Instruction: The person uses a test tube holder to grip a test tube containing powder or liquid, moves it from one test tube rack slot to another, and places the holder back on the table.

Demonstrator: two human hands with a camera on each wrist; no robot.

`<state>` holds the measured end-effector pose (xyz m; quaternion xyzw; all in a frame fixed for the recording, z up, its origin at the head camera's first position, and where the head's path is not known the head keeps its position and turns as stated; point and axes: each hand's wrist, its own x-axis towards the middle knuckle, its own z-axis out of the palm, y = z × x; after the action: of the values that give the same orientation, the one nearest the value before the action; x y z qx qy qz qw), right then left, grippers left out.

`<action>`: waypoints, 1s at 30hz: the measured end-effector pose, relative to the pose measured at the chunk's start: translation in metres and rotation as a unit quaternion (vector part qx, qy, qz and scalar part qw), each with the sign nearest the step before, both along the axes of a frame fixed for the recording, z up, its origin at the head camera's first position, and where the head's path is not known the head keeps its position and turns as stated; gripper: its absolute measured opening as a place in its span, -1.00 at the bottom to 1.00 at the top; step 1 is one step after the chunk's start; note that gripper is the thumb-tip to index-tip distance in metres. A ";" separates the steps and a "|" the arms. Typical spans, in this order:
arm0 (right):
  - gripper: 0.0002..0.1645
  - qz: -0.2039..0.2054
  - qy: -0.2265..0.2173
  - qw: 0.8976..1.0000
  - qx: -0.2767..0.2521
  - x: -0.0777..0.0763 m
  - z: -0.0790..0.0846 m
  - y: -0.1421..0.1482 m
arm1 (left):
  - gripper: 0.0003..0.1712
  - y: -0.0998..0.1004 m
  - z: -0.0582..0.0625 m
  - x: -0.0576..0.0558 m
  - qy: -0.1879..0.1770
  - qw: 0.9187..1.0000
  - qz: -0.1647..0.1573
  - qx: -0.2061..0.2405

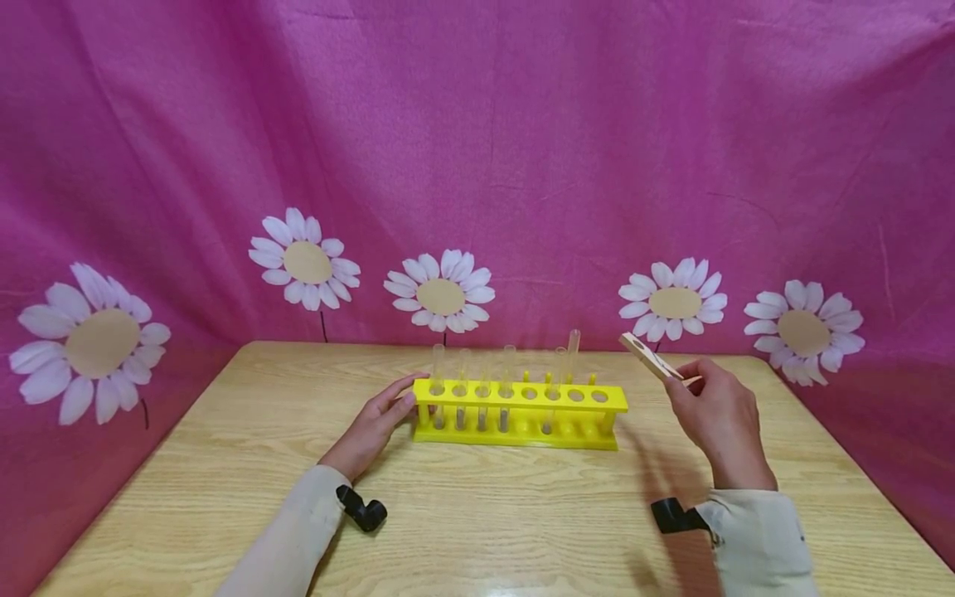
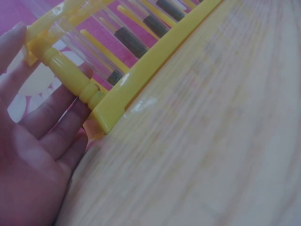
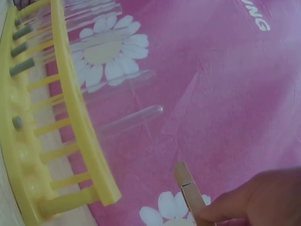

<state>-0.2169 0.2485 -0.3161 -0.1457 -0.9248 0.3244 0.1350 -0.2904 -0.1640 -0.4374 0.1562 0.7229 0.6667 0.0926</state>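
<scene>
A yellow test tube rack [image 1: 515, 442] stands upright mid-table. My left hand [image 1: 373, 423] holds its left end, fingers behind the end post [image 2: 70, 75] and thumb near the top bar. Several clear test tubes [image 1: 438, 365] with dark grey contents [image 2: 130, 42] fill the rack's left holes. Another tube [image 1: 558, 365], with a little grey at its bottom, stands alone further right. Behind it, an upturned tube [image 3: 136, 117] shows its rounded end up. To the right of the rack, my right hand [image 1: 719, 419] pinches a wooden test tube clamp [image 1: 649, 358] in the air, apart from the tubes.
The light wood table [image 1: 477, 522] runs up to a magenta cloth [image 1: 552, 166] printed with white daisies, which hangs behind and at both sides. Bare yellow pegs [image 3: 70, 181] line the rack's back. Black wrist mounts [image 1: 366, 510] jut from both sleeves.
</scene>
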 end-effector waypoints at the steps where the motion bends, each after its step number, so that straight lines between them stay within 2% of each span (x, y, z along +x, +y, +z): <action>1: -0.60 0.001 -0.001 1.000 0.002 -0.001 -0.001 0.001 | -0.41 0.000 0.000 0.000 0.000 1.000 0.001 0.002; 12: -0.60 0.005 -0.019 1.000 0.016 -0.008 -0.020 0.018 | -0.34 0.000 0.000 0.000 0.001 1.000 0.000 0.000; 18: -0.61 0.013 -0.034 0.998 0.044 -0.010 -0.029 0.027 | -0.33 0.000 0.000 -0.001 0.002 1.000 -0.004 0.005; 21: -0.59 0.016 -0.056 0.997 0.051 -0.011 -0.033 0.031 | -0.35 -0.001 -0.001 -0.001 0.004 1.000 -0.002 0.007; 30: -0.59 0.025 -0.135 0.990 0.029 -0.016 -0.043 0.036 | -0.38 0.000 -0.001 -0.001 0.000 1.000 0.003 0.006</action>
<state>-0.2334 0.2844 -0.3596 -0.1607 -0.9471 0.2778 0.0046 -0.2919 -0.1644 -0.4383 0.1545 0.7194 0.6713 0.0891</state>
